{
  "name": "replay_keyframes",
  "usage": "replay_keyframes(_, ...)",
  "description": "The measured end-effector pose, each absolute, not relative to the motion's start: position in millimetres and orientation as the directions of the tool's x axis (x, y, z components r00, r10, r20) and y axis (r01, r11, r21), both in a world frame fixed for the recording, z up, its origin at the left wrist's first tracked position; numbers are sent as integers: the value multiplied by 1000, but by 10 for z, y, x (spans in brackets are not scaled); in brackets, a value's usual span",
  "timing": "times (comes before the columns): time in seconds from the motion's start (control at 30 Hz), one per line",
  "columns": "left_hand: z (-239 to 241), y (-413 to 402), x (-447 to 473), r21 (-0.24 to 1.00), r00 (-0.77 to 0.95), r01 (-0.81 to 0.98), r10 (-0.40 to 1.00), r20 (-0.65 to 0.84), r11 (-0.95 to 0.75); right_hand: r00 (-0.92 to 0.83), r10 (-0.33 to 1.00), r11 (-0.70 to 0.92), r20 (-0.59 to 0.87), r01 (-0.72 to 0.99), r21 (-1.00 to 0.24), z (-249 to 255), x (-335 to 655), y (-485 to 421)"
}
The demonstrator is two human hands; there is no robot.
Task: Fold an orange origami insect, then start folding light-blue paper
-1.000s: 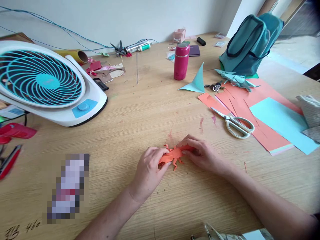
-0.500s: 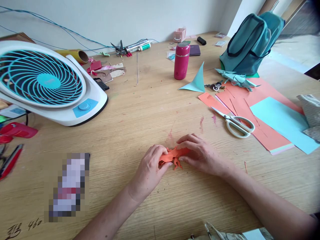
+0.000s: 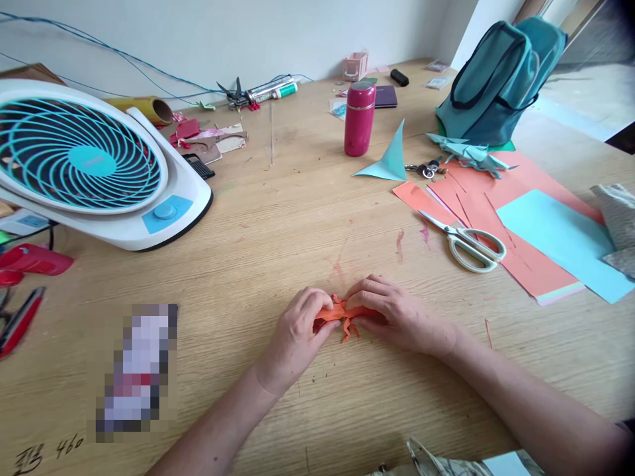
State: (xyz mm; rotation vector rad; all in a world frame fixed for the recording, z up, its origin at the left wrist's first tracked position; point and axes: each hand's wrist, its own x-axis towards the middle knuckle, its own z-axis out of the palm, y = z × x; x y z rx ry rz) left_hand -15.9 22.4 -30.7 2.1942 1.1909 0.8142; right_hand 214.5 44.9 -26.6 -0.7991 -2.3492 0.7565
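Note:
A small folded orange paper figure [image 3: 341, 313] with thin legs lies on the wooden table [image 3: 307, 211] in front of me. My left hand [image 3: 295, 334] pinches its left end with closed fingers. My right hand [image 3: 391, 314] presses and grips its right end, fingers curled over the paper. Most of the figure is hidden between the two hands; only its middle and a few legs show.
White-handled scissors [image 3: 466, 244] lie on orange and light blue paper sheets [image 3: 526, 225] at the right. A pink bottle [image 3: 359, 119], a teal folded paper cone [image 3: 389, 162] and a teal backpack [image 3: 496, 79] stand behind. A white and teal fan [image 3: 94, 165] is at the left.
Both hands have closed in on the orange figure, so less of it shows. The right hand slid slightly left over it.

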Motion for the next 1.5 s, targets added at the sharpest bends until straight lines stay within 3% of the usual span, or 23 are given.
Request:
replay_keyframes(0.17,-306,230,-169,705,475,516,847,238,-487,-683,659,677,315,358,-642,-245,2129,443)
replay_keyframes(0.43,-252,270,-136,798,425,429,874,236,-424,-639,699,596,320,274,-755,-235,2146,403)
replay_keyframes(0.67,-221,293,-130,840,403,387,889,216,-379,-618,708,611,341,294,-735,-235,2181,407)
replay_keyframes(1.0,-249,273,-106,815,364,395,887,285,-424,-640,696,629,325,324,-707,-184,2168,378)
replay_keyframes(1.5,-242,292,-188,765,497,394,818,289,-509,-643,695,658,322,388,-645,-205,2162,380)
